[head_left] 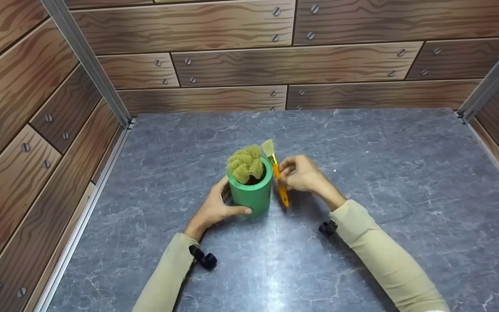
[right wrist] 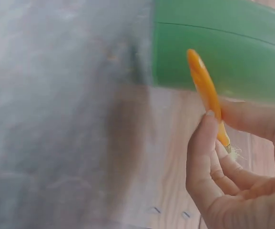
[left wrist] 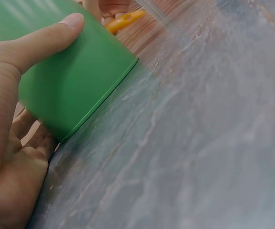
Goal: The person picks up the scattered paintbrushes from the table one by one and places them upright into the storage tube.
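A green cylindrical pot (head_left: 251, 200) stands on the table, a bushy yellow-green plant (head_left: 244, 164) rising from its dark opening. My left hand (head_left: 215, 206) grips the pot from the left; in the left wrist view the thumb lies along the green wall and the other fingers go behind it. To the right of the pot, my right hand (head_left: 302, 174) pinches a paintbrush (head_left: 282, 190) by its orange handle between thumb and fingers. Its pale bristles (head_left: 267, 147) point up, beside the pot's rim. The right wrist view shows the handle's end close to the green wall.
The grey marbled tabletop (head_left: 383, 173) extends around both hands. Wood-patterned panels (head_left: 232, 65) close off the back, with more at both sides. Metal corner posts (head_left: 85, 56) rise at the back left and back right. A small black device (head_left: 204, 257) is on each sleeve cuff.
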`<state>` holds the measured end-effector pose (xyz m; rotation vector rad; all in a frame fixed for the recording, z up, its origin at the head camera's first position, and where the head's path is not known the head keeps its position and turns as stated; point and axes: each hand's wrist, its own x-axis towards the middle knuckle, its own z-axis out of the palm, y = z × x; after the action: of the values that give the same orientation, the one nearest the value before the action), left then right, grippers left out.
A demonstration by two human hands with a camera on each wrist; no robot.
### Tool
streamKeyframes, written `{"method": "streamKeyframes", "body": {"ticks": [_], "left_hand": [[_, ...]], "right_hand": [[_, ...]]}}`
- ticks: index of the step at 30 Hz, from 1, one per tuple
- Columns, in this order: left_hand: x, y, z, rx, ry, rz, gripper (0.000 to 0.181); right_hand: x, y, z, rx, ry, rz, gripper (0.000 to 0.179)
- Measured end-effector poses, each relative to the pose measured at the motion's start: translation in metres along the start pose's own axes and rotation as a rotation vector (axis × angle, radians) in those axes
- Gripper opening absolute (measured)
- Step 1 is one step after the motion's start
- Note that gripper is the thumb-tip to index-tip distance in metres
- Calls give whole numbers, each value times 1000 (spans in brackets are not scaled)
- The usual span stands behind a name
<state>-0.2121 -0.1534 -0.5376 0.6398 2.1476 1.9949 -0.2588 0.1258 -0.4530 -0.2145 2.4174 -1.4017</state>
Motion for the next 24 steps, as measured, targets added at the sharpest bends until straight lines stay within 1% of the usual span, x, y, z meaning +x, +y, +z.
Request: {"method": "streamKeyframes", "body": {"ticks": [4, 8, 14, 18, 24], "left_hand": [[0, 0, 1, -2, -8, -9, 105], [0, 0, 1, 4, -1, -6, 105], [-1, -1, 0, 9, 9, -8, 105], [-1, -2, 0, 12, 7, 0, 104], [-1, -1, 0, 13, -2, 3, 106]], "right_hand": [[-5, -5, -10, 8, 29, -64, 28], [-11, -9, -17, 38, 61, -135, 26], [-22, -18, -24, 163, 78, -200, 27], [-30, -25, -27, 216, 125, -251, 28], [-43, -38, -29, 292, 195, -343, 24]]}}
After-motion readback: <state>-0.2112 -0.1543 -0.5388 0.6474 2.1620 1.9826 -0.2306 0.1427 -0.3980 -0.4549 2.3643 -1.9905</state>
